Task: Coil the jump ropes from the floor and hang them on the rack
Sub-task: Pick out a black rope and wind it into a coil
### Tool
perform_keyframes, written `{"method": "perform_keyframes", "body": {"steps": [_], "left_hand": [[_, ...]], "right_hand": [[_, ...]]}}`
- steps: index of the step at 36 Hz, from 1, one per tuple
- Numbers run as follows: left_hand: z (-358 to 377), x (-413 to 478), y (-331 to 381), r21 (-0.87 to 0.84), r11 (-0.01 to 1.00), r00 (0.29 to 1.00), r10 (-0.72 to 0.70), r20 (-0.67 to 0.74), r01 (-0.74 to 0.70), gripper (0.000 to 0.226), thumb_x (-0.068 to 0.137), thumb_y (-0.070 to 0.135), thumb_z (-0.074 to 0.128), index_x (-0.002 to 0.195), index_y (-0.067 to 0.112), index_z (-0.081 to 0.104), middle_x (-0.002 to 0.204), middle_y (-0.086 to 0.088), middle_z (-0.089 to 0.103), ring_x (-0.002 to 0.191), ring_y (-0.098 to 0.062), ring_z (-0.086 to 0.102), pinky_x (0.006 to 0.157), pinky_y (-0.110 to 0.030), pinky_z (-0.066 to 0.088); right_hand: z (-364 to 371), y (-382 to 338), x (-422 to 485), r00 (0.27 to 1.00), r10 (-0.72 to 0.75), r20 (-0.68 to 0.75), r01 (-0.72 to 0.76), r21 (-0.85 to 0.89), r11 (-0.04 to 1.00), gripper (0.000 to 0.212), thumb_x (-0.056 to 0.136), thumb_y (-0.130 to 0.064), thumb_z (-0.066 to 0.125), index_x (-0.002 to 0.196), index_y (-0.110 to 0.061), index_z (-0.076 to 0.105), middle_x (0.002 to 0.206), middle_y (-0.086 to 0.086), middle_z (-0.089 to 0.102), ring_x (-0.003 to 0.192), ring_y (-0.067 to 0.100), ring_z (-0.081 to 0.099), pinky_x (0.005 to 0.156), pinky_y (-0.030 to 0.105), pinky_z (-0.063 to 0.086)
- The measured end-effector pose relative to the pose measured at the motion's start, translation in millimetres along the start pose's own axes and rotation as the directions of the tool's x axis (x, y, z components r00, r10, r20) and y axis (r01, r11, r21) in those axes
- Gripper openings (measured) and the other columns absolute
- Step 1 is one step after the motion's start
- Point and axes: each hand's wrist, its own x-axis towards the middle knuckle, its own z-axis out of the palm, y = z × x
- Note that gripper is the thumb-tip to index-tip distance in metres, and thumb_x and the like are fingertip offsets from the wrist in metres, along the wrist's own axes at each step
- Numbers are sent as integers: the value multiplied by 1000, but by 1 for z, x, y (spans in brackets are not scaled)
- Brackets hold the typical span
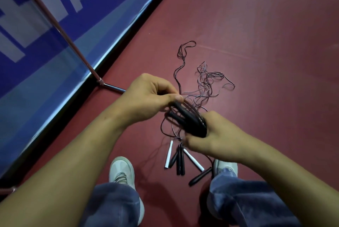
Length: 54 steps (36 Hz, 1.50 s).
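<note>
The head view looks down on a person standing over a tangle of jump ropes (207, 83) on the red floor (266, 43), both forearms reaching in from the bottom of the frame. The left hand (148, 96) is closed in a pinch, thumb against fingertips, at the upper end of a bundle of black handles (189, 118). Whether it holds a handle tip or the thin cord leaving it is hard to tell. The right hand (216, 140) is curled round the lower end of the same bundle and grips it from the side. Thin dark cords run from the held handles out across the floor in loose, overlapping squiggles, well away from the hands. Below the hands more handles lie on the floor between the person's shoes (122, 169): a white handle (168, 155), a pair of black ones (179, 160) just beside it, a second white one (193, 159) and a lone black one (200, 176) near the right foot. To the left a slim metal stand (55, 23) rises beside a blue barrier panel (27, 98), and its foot (111, 87) rests on the floor near the left hand. It may be the rack, and nothing hangs on the part in view. By this showing the job is at an early stage. A few handles are gathered, no cord is wound into a neat coil, the ropes need untangling, and all the hanging remains to be done.
</note>
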Motion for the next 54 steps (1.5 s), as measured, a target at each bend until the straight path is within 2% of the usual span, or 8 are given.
{"method": "perform_keyframes", "body": {"steps": [12, 22, 30, 34, 40, 45, 50, 54], "left_hand": [[46, -14, -12, -67, 976, 948, -183, 261, 207, 30, 97, 31, 65, 70, 18, 71, 53, 3, 50, 48, -11, 41, 54, -24, 35], [53, -39, 12, 560, 814, 948, -37, 315, -154, 23, 84, 18, 54, 63, 12, 46, 54, -6, 47, 50, -25, 45, 47, -40, 40], [53, -33, 19, 676, 607, 901, 183, 392, -418, 30, 85, 24, 52, 62, 22, 32, 62, 3, 39, 61, -28, 50, 55, -38, 43], [36, -21, 22, 544, 709, 879, 241, 412, -450, 13, 74, 35, 71, 76, 22, 74, 67, 3, 66, 67, -19, 63, 60, -36, 52], [9, -11, 17, 135, 987, 977, 63, 206, -92, 27, 54, 18, 97, 65, 11, 73, 54, -1, 65, 47, -8, 51, 47, -26, 40], [7, -9, 0, -110, 988, 945, -72, 319, 112, 25, 62, 35, 88, 65, 16, 73, 61, -9, 60, 57, -16, 48, 51, -24, 37], [21, -15, -8, -147, 980, 951, -81, 299, 130, 41, 82, -12, 52, 61, 20, 68, 56, 3, 55, 53, -10, 43, 51, -18, 36], [31, -17, -7, -197, 970, 953, -83, 291, 145, 36, 96, 5, 52, 72, 22, 72, 61, -11, 49, 59, -17, 42, 55, -23, 37]], "right_hand": [[-29, 11, -2, 960, 125, -251, -40, 316, 948, 42, 62, -17, 62, 103, -22, 53, 64, -7, 53, 45, 13, 43, 47, 30, 40], [-16, 28, 11, 944, 199, -262, -274, -293, 916, 33, 76, -22, 75, 84, -21, 43, 80, -1, 53, 63, 14, 46, 51, 30, 37], [-4, 35, 12, 976, 192, -105, -217, -554, 804, 29, 77, -19, 69, 84, -22, 41, 79, 0, 52, 70, 27, 54, 54, 35, 44], [11, 28, 6, 995, 73, 66, -18, -604, 797, 32, 75, -27, 67, 69, -29, 36, 71, -6, 48, 64, 24, 46, 49, 30, 37], [5, 4, -3, 997, -16, 80, 44, -361, 931, 32, 71, -36, 83, 79, -24, 54, 61, -13, 57, 57, 6, 53, 52, 19, 41], [5, -7, -6, 998, -54, 30, 59, -195, 979, 28, 72, -25, 82, 76, -16, 56, 54, -9, 51, 48, 7, 45, 48, 24, 39], [-2, -2, 0, 987, -37, -155, 12, -162, 987, 33, 73, -30, 78, 81, -15, 50, 62, -5, 49, 53, 11, 39, 54, 39, 44], [-7, 1, -2, 995, -7, -104, 20, 130, 991, 43, 83, -12, 76, 110, -18, 43, 68, -7, 72, 55, 3, 60, 55, 19, 48]]}}
